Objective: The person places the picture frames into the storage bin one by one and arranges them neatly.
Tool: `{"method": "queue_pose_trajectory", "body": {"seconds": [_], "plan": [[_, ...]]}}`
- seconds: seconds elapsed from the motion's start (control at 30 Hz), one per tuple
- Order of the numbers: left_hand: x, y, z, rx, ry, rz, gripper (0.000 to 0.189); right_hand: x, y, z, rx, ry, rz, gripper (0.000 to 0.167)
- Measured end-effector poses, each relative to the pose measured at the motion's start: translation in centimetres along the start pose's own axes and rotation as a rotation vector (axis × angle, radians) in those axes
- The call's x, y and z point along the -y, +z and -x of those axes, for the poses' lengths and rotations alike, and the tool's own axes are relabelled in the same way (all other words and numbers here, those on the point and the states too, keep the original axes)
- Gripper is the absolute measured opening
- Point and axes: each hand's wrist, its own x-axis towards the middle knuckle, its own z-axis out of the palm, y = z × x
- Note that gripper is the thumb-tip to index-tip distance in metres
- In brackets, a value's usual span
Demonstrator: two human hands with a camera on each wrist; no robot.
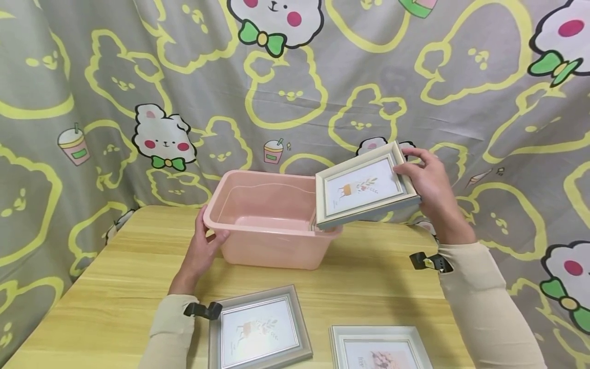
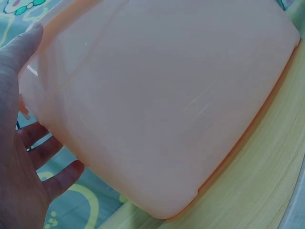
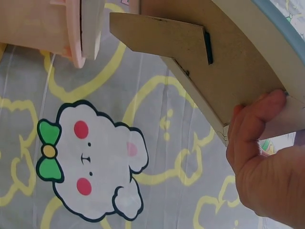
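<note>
A pink plastic bin stands on the table. My left hand holds it at the left front corner, thumb near the rim and fingers along the end wall; in the left wrist view the thumb lies on the bin's wall. Over the bin's right end, my right hand grips a cream picture frame by its right edge, tilted with the print facing up. Its brown backing with a stand leg shows in the right wrist view. Beneath it, another frame's edge rises at the bin's right end.
A grey-brown picture frame lies face up at the front of the wooden table. Right of it lies a white frame, cut off by the view's lower edge. A patterned grey curtain hangs behind the table.
</note>
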Motion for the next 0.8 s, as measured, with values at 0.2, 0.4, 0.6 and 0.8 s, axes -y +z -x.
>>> {"method": "queue_pose_trajectory", "body": {"seconds": [0.2,0.4,0.6,0.8], "plan": [[0.0,0.1,0.0,0.008,0.006,0.006,0.085,-0.3,0.9,-0.5,0.014,-0.007,-0.106,0.039],[-0.3,0.0,0.1,0.009,0.014,0.024,0.085,-0.7,1.5,-0.7,0.017,-0.015,-0.102,0.039],[-0.8,-0.1,0.3,0.008,-0.007,0.007,0.086,-1.0,2.3,-1.1,-0.003,-0.011,-0.020,0.045],[-1.0,-0.1,0.2,0.010,-0.016,0.011,0.086,-1.3,2.7,-1.8,-0.027,-0.017,0.037,0.050]]}}
